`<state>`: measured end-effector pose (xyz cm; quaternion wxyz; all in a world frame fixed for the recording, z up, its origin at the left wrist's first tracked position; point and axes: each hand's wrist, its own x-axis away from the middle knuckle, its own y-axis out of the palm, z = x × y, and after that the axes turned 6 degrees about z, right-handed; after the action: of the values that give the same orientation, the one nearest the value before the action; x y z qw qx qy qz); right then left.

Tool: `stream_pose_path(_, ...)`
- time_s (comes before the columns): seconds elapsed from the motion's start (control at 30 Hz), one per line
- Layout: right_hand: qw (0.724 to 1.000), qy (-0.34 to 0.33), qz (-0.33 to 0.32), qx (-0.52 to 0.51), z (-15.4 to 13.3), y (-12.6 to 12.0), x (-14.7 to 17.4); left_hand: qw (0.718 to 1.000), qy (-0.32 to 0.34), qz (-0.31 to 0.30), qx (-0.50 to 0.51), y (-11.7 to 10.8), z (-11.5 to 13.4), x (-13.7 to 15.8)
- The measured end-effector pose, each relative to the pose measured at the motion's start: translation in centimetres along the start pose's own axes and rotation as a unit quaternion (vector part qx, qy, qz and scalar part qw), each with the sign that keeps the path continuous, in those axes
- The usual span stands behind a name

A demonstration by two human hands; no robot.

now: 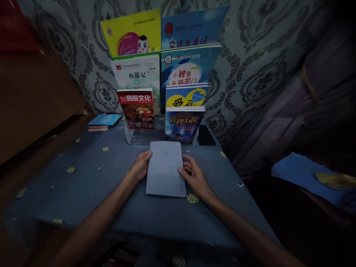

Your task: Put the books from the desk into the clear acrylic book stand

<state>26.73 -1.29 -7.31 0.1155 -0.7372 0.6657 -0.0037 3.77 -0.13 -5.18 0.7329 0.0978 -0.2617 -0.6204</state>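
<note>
A plain, pale rectangular sheet or thin booklet [166, 174] is between my hands above the front part of the table. Its face carries only a faint mark near the top, and whether it has pages cannot be made out. My left hand [141, 165] grips its left edge, thumb on top and fingers partly hidden beneath. At the opposite edge, my right hand [196, 178] pinches with the thumb over the face and the fingers curled at the side. Just beyond its top edge stands a clear display rack [129, 136] with several books in tiers.
A patterned dark cloth covers the table [91, 185]. In the rack's front tier are a red magazine [139, 111] and a dark blue book [182, 124]. A small book stack [104, 120] lies at back left, a black phone [205, 135] right of the rack. Patterned wallpaper rises behind.
</note>
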Motion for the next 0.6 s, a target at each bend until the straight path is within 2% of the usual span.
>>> stream_pose_path(0.07, 0.990, 0.069, -0.019, -0.121, -1.0, 0.3, -0.4, 1.000, 0.002, 0.003, 0.007, 0.0, 0.0, 0.1)
stream_pose_path(0.2, 0.940, 0.173, -0.117, -0.270, -3.4, 1.1, -0.6, 0.999, 0.004, 0.043, -0.002, -0.2, 0.1, 0.0)
stream_pose_path(0.4, 0.900, 0.218, -0.136, -0.352, -4.6, 2.7, -0.4, 0.993, 0.019, 0.110, -0.024, -0.2, -0.5, -0.2)
stream_pose_path(0.53, 0.875, 0.238, -0.151, -0.393, -4.3, 3.3, -0.2, 0.996, 0.005, 0.087, -0.033, 0.0, -0.8, 0.0)
stream_pose_path(0.6, 0.873, 0.240, -0.146, -0.399, -4.4, 3.3, -0.2, 0.996, 0.011, 0.084, -0.035, -0.1, -0.7, 0.0)
